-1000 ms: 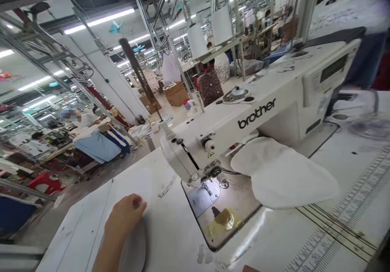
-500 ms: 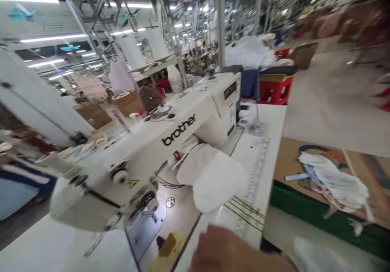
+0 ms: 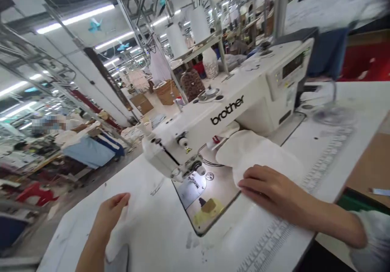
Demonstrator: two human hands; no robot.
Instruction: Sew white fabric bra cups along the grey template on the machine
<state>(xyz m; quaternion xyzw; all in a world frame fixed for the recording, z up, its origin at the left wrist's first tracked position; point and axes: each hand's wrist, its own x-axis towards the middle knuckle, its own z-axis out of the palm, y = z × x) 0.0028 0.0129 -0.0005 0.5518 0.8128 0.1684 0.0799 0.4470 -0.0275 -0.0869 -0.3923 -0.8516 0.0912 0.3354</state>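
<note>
- As the sewing machine (image 3: 198,121) fills the middle of the view, smooth, hard and glossy off-white, the white cloth (image 3: 258,150) lies between three and four o'clock, below the machine's arm: soft and matte, with broad rounded lobes.
- And at four o'clock, the right hand (image 3: 269,188): fingers bent together, tips over the near edge of that cloth. Whether they pinch it or merely rest on it, I can't tell.
- Over to eight o'clock, the left hand (image 3: 111,209), thumb and forefinger brought close beside a thin pale piece (image 3: 117,235); blurred there, so a grip on it can't be confirmed.
- Down towards six, a flat metal bed plate (image 3: 219,191), lamplight bouncing off it, a glossy yellow patch (image 3: 210,207) near its front corner.
- Round it spreads the smooth white table (image 3: 158,231), with ruler marks (image 3: 330,154) slanting across from three to five o'clock.
- Up near twelve, two tall, tapering cones of white thread (image 3: 177,40)!
- Out at three, a round see-through dish (image 3: 333,115), blurred.
</note>
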